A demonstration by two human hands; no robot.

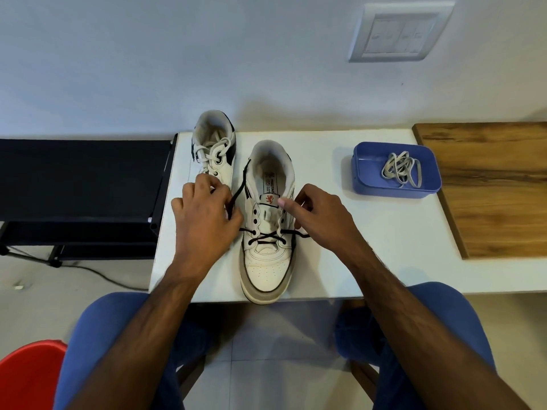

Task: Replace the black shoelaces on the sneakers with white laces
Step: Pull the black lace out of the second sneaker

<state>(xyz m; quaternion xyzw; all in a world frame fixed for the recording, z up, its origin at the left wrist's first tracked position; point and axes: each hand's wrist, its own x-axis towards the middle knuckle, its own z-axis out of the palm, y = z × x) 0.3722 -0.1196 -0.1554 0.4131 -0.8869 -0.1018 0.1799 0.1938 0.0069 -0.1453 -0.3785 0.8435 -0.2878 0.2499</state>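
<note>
Nearest me I see blue-trousered knees (112, 344) and, at the lower left, a red chair (28, 377). My two forearms reach up to the near edge of the white table (370, 247).

The near sneaker (268, 232) stands at that edge, its toe just overhanging toward me. Its black lace (266, 236) is threaded only through the lowest eyelets by the toe; the upper eyelets stand bare. My left hand (204, 217) sits just left of this shoe, its fingers curled round one strand of the black lace, which runs up past the collar. My right hand (319, 213) is at the shoe's right side, its fingers curled against the eyelet row, with the other strand running beneath them. Whether it actually grips that strand I cannot tell.

Farther back, at the table's far left corner, the second sneaker (214, 149) stands laced in white (214, 150), partly hidden by my left hand.

Toward the far right of the table a blue tray (367, 170) holds a loose white lace (402, 170), and it touches a wooden board (491, 184) on its right. A black rack (80, 179) stands left of the table, and a switch plate (399, 32) hangs on the wall behind.
</note>
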